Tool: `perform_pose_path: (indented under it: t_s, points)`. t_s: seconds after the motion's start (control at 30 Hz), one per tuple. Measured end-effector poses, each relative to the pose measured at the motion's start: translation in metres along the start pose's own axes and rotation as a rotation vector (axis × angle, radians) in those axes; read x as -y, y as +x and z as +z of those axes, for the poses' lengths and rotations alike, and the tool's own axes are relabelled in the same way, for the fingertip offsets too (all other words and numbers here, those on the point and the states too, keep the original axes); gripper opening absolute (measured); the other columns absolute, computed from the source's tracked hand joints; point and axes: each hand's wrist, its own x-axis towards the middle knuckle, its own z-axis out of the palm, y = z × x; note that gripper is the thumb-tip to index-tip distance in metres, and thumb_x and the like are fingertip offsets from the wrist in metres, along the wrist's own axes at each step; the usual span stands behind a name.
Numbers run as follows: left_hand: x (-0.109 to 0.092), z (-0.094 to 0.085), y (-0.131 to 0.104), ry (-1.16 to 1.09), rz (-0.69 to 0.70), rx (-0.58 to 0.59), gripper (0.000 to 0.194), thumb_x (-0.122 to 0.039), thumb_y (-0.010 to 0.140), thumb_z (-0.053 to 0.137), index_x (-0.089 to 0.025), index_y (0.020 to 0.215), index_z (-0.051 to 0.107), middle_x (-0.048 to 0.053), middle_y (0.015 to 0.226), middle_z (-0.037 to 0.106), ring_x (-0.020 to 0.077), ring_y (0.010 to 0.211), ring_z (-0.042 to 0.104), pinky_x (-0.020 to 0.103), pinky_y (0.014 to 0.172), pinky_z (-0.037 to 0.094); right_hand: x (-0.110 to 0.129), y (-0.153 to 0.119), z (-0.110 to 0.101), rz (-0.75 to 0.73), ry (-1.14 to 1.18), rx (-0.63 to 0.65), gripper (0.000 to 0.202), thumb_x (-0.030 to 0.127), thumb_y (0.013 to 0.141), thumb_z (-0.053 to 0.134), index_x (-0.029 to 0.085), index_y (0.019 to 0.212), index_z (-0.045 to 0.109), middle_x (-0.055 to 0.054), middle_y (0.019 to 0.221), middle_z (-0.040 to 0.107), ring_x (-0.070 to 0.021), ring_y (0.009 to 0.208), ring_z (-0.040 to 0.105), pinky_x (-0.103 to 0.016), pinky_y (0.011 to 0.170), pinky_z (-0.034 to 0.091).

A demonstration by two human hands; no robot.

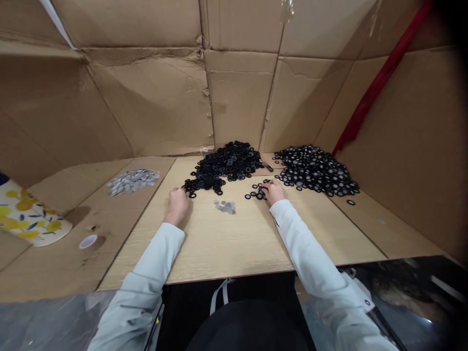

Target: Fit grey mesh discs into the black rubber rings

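Observation:
My left hand (178, 205) is closed at the near left edge of a heap of black rings (232, 163); its fingertips touch the rings, and what they pinch is hidden. Over a small loose group of black rings with grey centres (255, 193), my right hand (275, 192) is closed, with a dark ring at its fingertips. Between the hands, a small scatter of thin grey discs (225, 207) lies on the light wooden board (219, 248). A large heap of black rings with grey centres (314, 168) spreads beyond my right hand.
A bigger pile of grey discs (133, 181) lies at left on cardboard. Nearer are a white tape roll (88, 242) and a lemon-patterned container (34, 214). A small dark tool (268, 166) sits between the heaps. Cardboard walls (146, 97) enclose the table; a red strip (380, 80) hangs at right.

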Motion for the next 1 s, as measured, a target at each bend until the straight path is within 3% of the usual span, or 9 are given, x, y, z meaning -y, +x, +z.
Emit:
perform_pose_path:
  t_s: [0.2,0.27,0.33,0.4,0.53,0.7,0.9,1.0]
  points:
    - [-0.003,-0.006,-0.005,-0.124,0.046,-0.077,0.028,-0.011,0.072,0.043,-0.011,0.092,0.063,0.016,0.093,0.063,0.024,0.086,0.058,0.031,0.075,0.041,0.018,-0.009,-0.001,-0.149,0.048,-0.087,0.021,0.023,0.08,0.05,0.017,0.09,0.068,-0.009,0.09,0.056,-0.0211,0.088,0.052,-0.032,0.073,0.042]
    - [-0.007,-0.008,-0.008,-0.155,0.059,-0.101,0.027,-0.015,0.074,0.043,-0.013,0.092,0.063,0.015,0.092,0.064,0.0242,0.086,0.058,0.032,0.075,0.041,0.035,-0.018,0.004,-0.273,0.122,-0.027,0.02,0.023,0.081,0.05,0.017,0.088,0.068,-0.008,0.087,0.057,-0.0192,0.087,0.052,-0.031,0.078,0.042]
    - [-0.012,-0.009,-0.011,-0.225,0.089,-0.118,0.025,-0.018,0.076,0.043,-0.014,0.091,0.063,0.013,0.092,0.064,0.0232,0.085,0.058,0.032,0.076,0.041,0.053,-0.029,0.011,-0.407,0.189,0.114,0.02,0.027,0.081,0.052,0.017,0.089,0.068,-0.007,0.085,0.059,-0.0179,0.086,0.053,-0.03,0.081,0.041]
    - [-0.02,-0.006,-0.016,-0.361,0.133,-0.089,0.024,-0.019,0.076,0.045,-0.015,0.091,0.063,0.011,0.092,0.065,0.0213,0.084,0.059,0.031,0.076,0.042,0.069,-0.04,0.017,-0.451,0.183,0.187,0.025,0.034,0.08,0.055,0.017,0.093,0.067,-0.009,0.091,0.059,-0.0195,0.089,0.052,-0.033,0.083,0.041]
    - [-0.039,0.006,-0.029,-0.73,0.127,0.084,0.02,-0.017,0.069,0.052,-0.016,0.084,0.066,0.008,0.084,0.067,0.0195,0.074,0.06,0.029,0.07,0.043,0.082,-0.051,0.023,-0.437,0.118,0.227,0.031,0.04,0.076,0.058,0.019,0.098,0.065,-0.011,0.102,0.059,-0.0231,0.097,0.049,-0.04,0.086,0.039]
    - [-0.057,0.019,-0.042,-1.099,0.054,0.294,0.018,-0.008,0.057,0.061,-0.017,0.071,0.067,0.005,0.076,0.066,0.0185,0.069,0.06,0.029,0.07,0.045,0.084,-0.05,0.025,-0.45,0.228,0.234,0.018,0.028,0.079,0.058,0.018,0.089,0.069,-0.008,0.087,0.063,-0.018,0.085,0.057,-0.033,0.084,0.042]
    - [-0.057,0.027,-0.046,-0.999,0.129,0.246,0.016,-0.011,0.063,0.058,-0.018,0.071,0.068,0.005,0.076,0.067,0.0193,0.074,0.059,0.031,0.078,0.043,0.088,-0.051,0.023,-0.342,0.387,0.169,0.009,0.02,0.074,0.062,0.019,0.079,0.069,-0.006,0.081,0.066,-0.0157,0.076,0.06,-0.028,0.074,0.047]
    - [-0.058,0.029,-0.048,-1.051,0.112,0.252,0.016,-0.012,0.064,0.058,-0.018,0.075,0.068,0.005,0.08,0.067,0.019,0.076,0.06,0.031,0.079,0.043,0.087,-0.05,0.019,-0.267,0.453,0.156,0.01,0.019,0.075,0.06,0.02,0.078,0.07,-0.005,0.078,0.068,-0.0149,0.071,0.061,-0.027,0.07,0.048]
